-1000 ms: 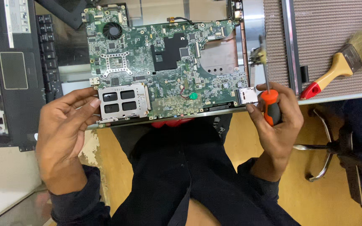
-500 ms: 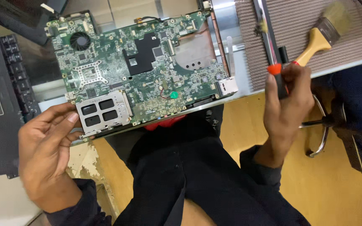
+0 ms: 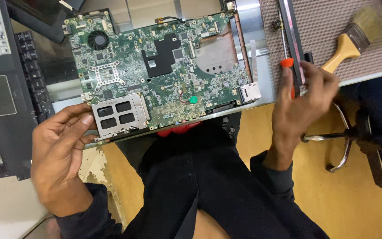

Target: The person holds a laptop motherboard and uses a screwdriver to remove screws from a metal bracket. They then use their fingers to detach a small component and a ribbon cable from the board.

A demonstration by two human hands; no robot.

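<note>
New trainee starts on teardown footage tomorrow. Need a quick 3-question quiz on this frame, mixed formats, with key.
1. True or false: the left hand touches the green circuit board at its near left corner, by the metal card slot.
2. Multiple choice: what does the right hand hold? A) the paintbrush B) an orange-handled screwdriver C) a keyboard
3. Fill in: the wooden-handled paintbrush lies on the ____ mat, to the right of the board.

Key:
1. True.
2. B; the orange-handled screwdriver sits in its fingers, and the paintbrush lies apart from the hand.
3. Woven; the woven mat covers the table's far right.
</note>
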